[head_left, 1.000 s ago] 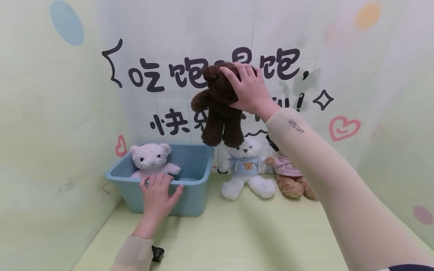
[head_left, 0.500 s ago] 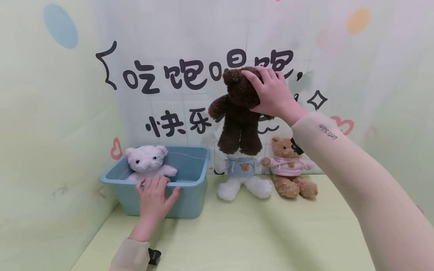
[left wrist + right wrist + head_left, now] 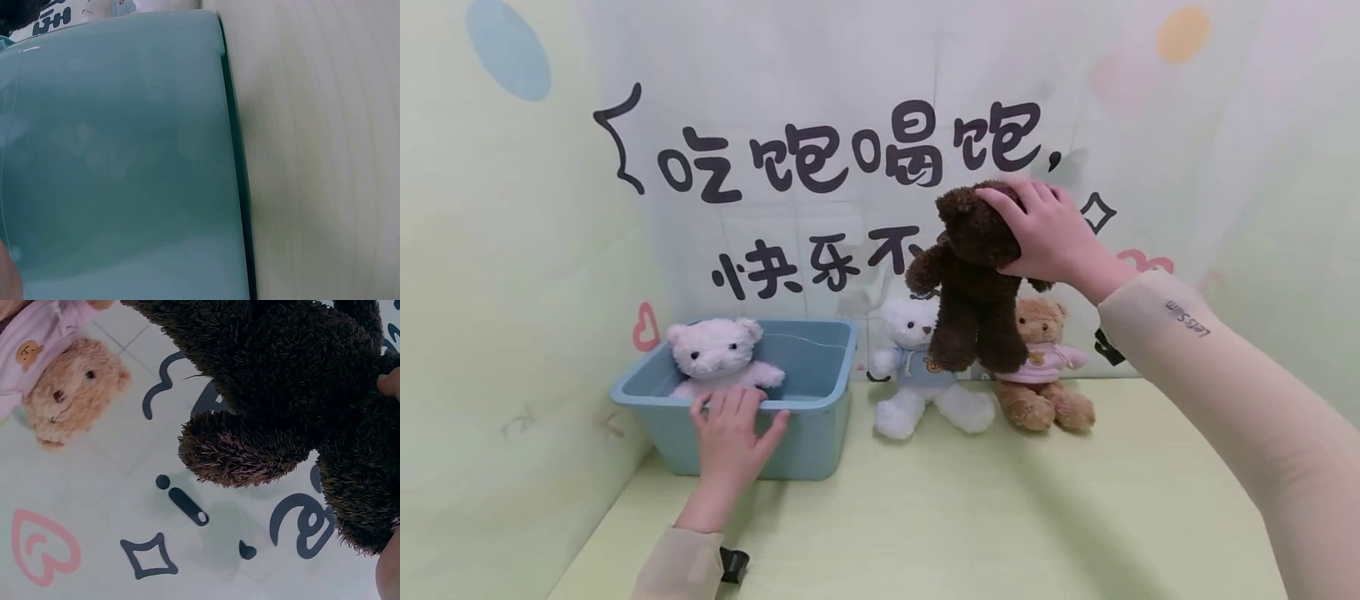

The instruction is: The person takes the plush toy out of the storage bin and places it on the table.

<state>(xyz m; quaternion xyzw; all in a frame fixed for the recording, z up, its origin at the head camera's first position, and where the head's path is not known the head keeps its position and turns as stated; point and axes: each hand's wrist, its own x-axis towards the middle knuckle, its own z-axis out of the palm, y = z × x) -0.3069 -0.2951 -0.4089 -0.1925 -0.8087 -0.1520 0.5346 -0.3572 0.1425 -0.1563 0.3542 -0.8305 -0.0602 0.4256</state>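
Note:
My right hand (image 3: 1056,237) grips a dark brown teddy bear (image 3: 977,287) by the head and holds it up in the air, its back turned toward me and its legs hanging. In the right wrist view the brown teddy bear (image 3: 300,381) fills the upper right, with fingers at the edge. My left hand (image 3: 730,433) holds the front rim of a blue plastic bin (image 3: 808,442), fingertips bent over the edge and thumb spread along the outer wall. Inside the bin sits a pale pink teddy bear (image 3: 718,354). The left wrist view shows mostly the bin's wall (image 3: 125,144).
Against the back wall sit a white teddy bear (image 3: 898,412) in a blue hoodie and a light brown teddy bear (image 3: 1037,408) in a pink hoodie, both partly behind the raised one. The pale green table (image 3: 925,525) extends in front. A printed curtain (image 3: 820,67) hangs behind.
My right hand has carried the brown teddy bear to the right and somewhat lower, from over the white bear to between the two seated bears. My left hand stays on the bin's rim.

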